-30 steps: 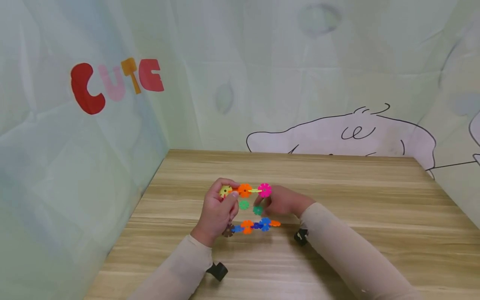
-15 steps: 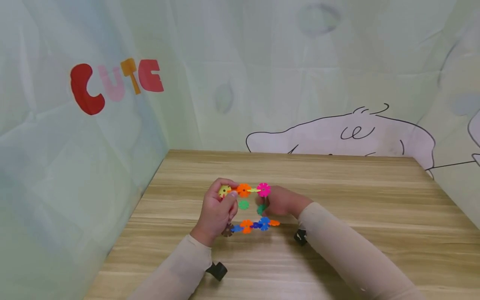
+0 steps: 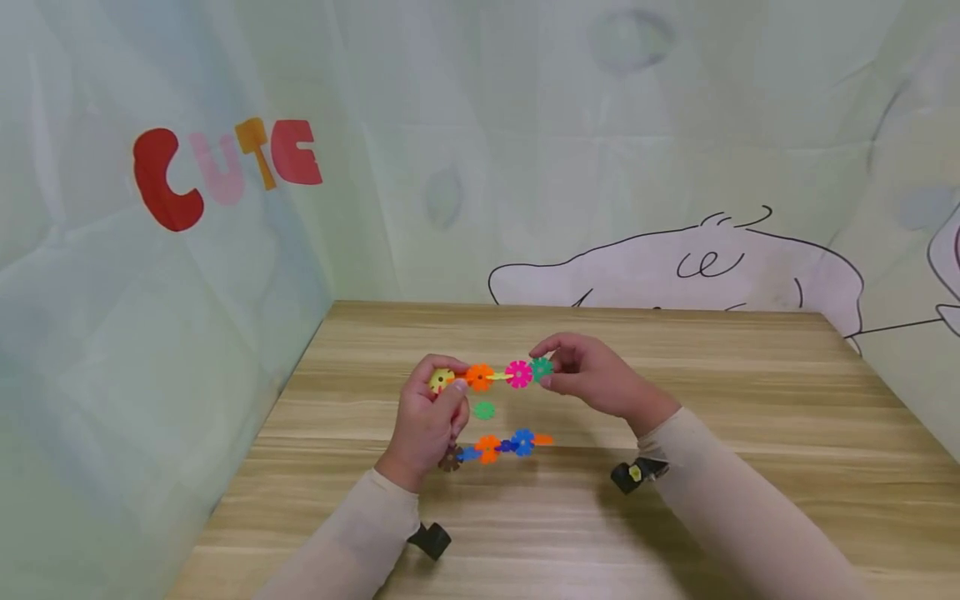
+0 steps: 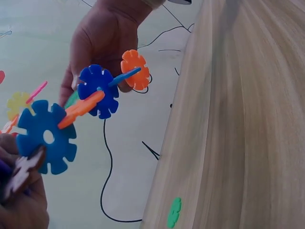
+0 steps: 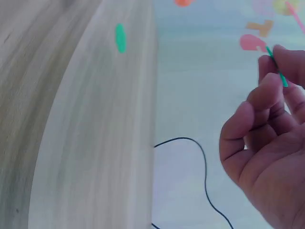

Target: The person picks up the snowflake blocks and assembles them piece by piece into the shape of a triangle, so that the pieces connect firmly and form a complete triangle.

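Observation:
My left hand [image 3: 423,429] grips a chain of slotted plastic snowflake discs. Its upper row runs right through an orange disc [image 3: 480,377] to a pink disc [image 3: 518,374]. The lower row hangs nearer me, from a brown disc [image 3: 451,458] through blue and orange ones; the left wrist view shows a large blue disc [image 4: 47,138] close to the fingers. The links inside my left hand are hidden. My right hand [image 3: 603,379] pinches a dark green snowflake disc [image 3: 542,370] between thumb and fingertips, right at the pink disc's edge; the right wrist view shows this green disc [image 5: 278,69] edge-on.
A loose light green snowflake disc [image 3: 484,410] lies on the wooden table [image 3: 712,500], seen between the two rows of the chain. Printed cloth walls [image 3: 420,225] stand along the table's back and left sides. A black wrist camera [image 3: 630,475] sits under the right sleeve.
My right hand has picked the dark green disc up from the table and raised it to the pink end of the upper row. The left hand keeps its grip, nearly still.

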The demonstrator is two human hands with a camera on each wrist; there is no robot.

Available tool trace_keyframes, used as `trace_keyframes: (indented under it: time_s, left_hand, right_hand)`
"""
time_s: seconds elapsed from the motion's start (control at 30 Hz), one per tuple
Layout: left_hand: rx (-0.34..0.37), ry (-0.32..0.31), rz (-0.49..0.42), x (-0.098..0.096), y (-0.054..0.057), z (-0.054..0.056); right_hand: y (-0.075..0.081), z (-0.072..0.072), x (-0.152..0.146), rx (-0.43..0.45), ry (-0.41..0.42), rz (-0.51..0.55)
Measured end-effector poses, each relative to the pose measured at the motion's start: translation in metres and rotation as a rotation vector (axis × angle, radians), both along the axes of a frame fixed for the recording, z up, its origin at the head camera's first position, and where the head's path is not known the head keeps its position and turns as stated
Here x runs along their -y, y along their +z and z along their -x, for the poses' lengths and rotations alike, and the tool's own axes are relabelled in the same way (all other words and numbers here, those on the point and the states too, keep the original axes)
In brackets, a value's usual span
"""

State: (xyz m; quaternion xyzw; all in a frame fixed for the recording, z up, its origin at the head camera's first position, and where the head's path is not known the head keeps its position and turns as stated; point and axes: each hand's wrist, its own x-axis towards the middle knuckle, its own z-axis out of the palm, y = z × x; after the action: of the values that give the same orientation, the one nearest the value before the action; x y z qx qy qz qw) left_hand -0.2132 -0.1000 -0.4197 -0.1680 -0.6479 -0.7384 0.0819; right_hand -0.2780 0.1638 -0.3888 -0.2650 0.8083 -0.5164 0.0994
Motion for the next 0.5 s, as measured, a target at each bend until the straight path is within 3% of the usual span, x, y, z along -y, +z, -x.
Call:
trace_keyframes:
  time_s: [0.17,0.5]
  left_hand:
    - [-0.010,-0.007,-0.014,0.001,0.000,0.000]
    - [-0.030,-0.018,-0.010,0.002,0.001,0.000]
  right_hand:
    - [0.007,-0.010,-0.007,0.057,0.023,0.126]
    - [0.005,-0.014,-0.010,0.148,0.112,0.192]
